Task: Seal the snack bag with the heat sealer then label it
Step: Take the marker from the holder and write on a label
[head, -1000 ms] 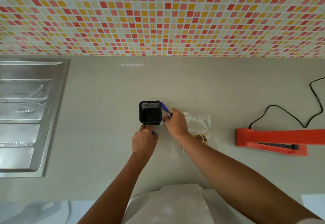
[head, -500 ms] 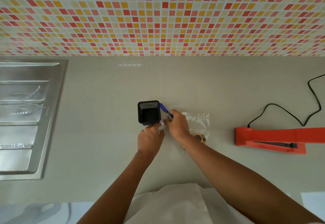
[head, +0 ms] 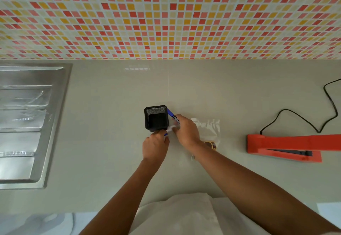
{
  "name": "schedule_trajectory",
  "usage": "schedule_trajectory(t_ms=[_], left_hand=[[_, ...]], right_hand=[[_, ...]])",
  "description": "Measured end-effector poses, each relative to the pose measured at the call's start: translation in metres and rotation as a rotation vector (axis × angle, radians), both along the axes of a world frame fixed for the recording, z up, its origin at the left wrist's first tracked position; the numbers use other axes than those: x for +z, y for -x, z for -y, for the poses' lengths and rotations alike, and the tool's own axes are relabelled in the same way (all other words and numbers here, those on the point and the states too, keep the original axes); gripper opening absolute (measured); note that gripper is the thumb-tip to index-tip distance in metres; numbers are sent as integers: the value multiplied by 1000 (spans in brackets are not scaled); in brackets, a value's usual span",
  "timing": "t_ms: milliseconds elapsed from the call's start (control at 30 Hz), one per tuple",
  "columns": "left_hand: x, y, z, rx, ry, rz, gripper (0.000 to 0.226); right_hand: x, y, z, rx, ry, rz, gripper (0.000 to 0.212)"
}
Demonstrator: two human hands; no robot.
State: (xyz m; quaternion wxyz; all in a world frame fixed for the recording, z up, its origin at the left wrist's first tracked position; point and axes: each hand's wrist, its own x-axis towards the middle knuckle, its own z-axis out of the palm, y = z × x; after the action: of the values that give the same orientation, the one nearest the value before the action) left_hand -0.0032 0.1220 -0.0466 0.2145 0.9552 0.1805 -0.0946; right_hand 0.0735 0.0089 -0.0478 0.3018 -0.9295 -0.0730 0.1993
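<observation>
Grey counter (head: 110, 142) under a red-and-yellow tile wall, steel sink (head: 27, 124) at 9 o'clock, orange sealer (head: 284, 145) parked at 3 o'clock, well clear of the hands. Bag (head: 208, 129) lies flat just right of centre, partly under the right wrist, some snack visible near its lower edge.

Change over the last second: left hand (head: 155, 147) has closed in from below until it touches the right hand (head: 186, 132), beside the black pen cup (head: 156, 118). Right hand is gripping a blue marker (head: 172, 116). Left is curled, a blue bit at its fingertips, likely the cap; can't tell for sure.

Read: marker is being uncapped or capped, so this is the labelling stage. Whether the bag is actually sealed, can't tell.
</observation>
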Motion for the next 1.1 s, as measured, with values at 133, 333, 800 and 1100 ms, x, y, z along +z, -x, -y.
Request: schedule_trajectory(t_ms=[133,333,800,1100], left_hand=[[-2,1,-2,25,2,-4,15],[-2,1,1,2,29,37,17],[-7,0,2,-32,-104,43,9],[2,-2,6,-76,-59,91,9]], right_hand=[[2,-1,-1,14,19,-14,30],[2,1,0,-62,-23,-141,15],[-2,11,8,-29,33,-26,24],[3,12,3,-174,-40,-205,16]])
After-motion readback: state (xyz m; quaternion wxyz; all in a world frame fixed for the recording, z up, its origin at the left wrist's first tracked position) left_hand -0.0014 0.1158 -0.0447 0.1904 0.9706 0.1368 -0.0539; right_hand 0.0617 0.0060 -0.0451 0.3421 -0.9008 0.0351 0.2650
